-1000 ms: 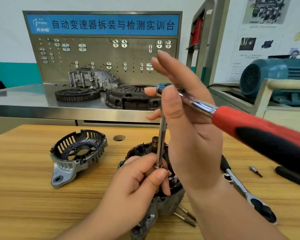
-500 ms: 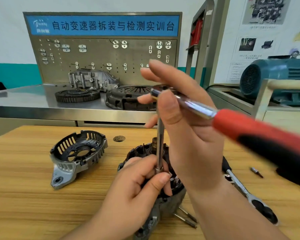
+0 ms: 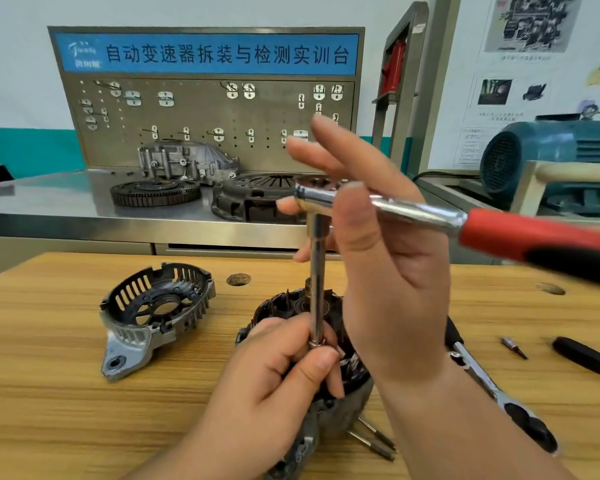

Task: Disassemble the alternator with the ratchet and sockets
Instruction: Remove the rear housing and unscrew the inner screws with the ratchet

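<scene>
- A wooden table (image 3: 49, 393) carries the work; behind it stands a steel bench (image 3: 66, 209) with a toothed ring gear (image 3: 155, 192), a clutch cover (image 3: 253, 202), a cast metal housing (image 3: 187, 161) and a pegboard (image 3: 205, 109) under a blue sign.
- A blue motor (image 3: 548, 150) sits at the right edge.
- The removed end cover (image 3: 156, 313) lies on the table left of the alternator, well apart from both hands.
- A second ratchet (image 3: 492, 382), a small bit (image 3: 513, 347) and a black handle (image 3: 586, 358) lie to the right; two long bolts (image 3: 374, 441) rest just beside the alternator's near side.
- The right hand and wrist cover much of the alternator's right half.
- The alternator (image 3: 329, 407) stands on the table at centre, open side up.
- The extension bar (image 3: 316, 289) rises upright from it to the ratchet (image 3: 413, 207), whose red handle points right.
- The left hand (image 3: 284, 372) curls thumb and fingers round the bar's lower end, resting on the alternator's top.
- The right hand (image 3: 388, 271) pinches the ratchet at its neck, thumb in front and index finger behind, the other fingers spread straight.
</scene>
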A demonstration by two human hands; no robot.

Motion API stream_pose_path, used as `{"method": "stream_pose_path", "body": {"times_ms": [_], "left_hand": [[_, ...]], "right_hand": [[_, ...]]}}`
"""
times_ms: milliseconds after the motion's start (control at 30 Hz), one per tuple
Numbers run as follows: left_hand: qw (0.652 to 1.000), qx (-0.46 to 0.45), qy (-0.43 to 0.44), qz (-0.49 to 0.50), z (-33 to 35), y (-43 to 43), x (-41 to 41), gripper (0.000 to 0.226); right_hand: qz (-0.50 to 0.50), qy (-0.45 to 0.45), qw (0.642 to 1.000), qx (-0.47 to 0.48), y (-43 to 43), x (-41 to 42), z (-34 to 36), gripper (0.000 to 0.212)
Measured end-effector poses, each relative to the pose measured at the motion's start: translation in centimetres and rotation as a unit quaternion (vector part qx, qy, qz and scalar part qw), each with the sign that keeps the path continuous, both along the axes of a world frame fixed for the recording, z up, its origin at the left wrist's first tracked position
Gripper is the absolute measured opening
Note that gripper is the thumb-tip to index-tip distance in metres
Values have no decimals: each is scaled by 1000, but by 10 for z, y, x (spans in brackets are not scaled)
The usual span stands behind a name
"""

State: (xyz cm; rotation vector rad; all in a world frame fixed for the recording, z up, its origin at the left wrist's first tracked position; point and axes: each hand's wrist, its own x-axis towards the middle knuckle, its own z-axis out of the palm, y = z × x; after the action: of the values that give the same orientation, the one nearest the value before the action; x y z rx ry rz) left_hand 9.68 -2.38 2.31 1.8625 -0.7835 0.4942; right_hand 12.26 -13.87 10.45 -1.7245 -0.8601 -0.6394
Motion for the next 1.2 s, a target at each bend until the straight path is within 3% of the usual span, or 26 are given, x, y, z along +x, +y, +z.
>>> {"method": "stream_pose_path", "body": {"times_ms": [33,67,100,133,200,233,333,433,500,533,600,700,767,833,867,900,967,1033,1100,1167,1200], "left_hand": [[1000,-2,3,1,0,0,0,27],[1000,-5,5,0,0,0,0,27],[1000,-5,7,-1,0,0,0,27],[1000,-5,8,-1,0,-1,0,27],[1000,-10,12,-9,1,-1,-2,30],[1000,-16,15,-17,1,-1,-3,31],[999,-29,27,-38,3,-1,-4,31],[999,-16,24,-30,4,-1,-3,30],[999,-21,34,-20,3,-1,-3,30],[999,-23,38,-15,2,-1,-3,30],[999,-23,36,-5,1,-2,-2,30],[999,-24,27,3,-1,-2,-2,29],[999,-23,28,0,-1,-2,-3,31],[999,-28,32,-10,0,-1,-5,32],[999,-27,30,-12,1,-1,-6,32],[999,-21,22,-10,2,-2,-7,31],[1000,1,-7,0,3,-3,-7,30],[1000,13,-11,12,3,-3,-6,30],[1000,4,7,14,2,-2,-6,30],[999,-23,20,12,-1,-3,-5,27],[999,-39,32,14,-2,-3,-5,26]], "right_hand": [[-61,8,993,-100,-5,0,-6,142],[-66,46,990,-116,-5,1,-6,156],[-12,48,995,-86,-4,4,-4,143],[32,57,998,-18,6,6,-1,116],[194,49,968,151,8,-7,-6,47],[253,58,944,206,5,-9,-9,38],[336,146,899,240,6,-11,-7,48],[307,129,912,239,6,-13,-8,41],[191,27,957,217,5,-9,-5,32],[130,-3,977,166,5,-8,-3,42],[24,24,999,34,6,-3,5,68],[28,141,989,-18,-6,3,3,29],[100,119,986,59,1,-2,0,19],[267,113,925,246,2,-16,4,29],[346,141,882,288,1,-21,3,34],[377,156,859,309,0,-21,2,39],[392,192,847,303,-2,-17,3,43],[350,198,869,290,0,-15,7,39],[218,88,939,250,2,-18,0,30],[62,-40,977,201,0,-14,1,17],[19,-16,986,166,-4,-8,8,13]]}}
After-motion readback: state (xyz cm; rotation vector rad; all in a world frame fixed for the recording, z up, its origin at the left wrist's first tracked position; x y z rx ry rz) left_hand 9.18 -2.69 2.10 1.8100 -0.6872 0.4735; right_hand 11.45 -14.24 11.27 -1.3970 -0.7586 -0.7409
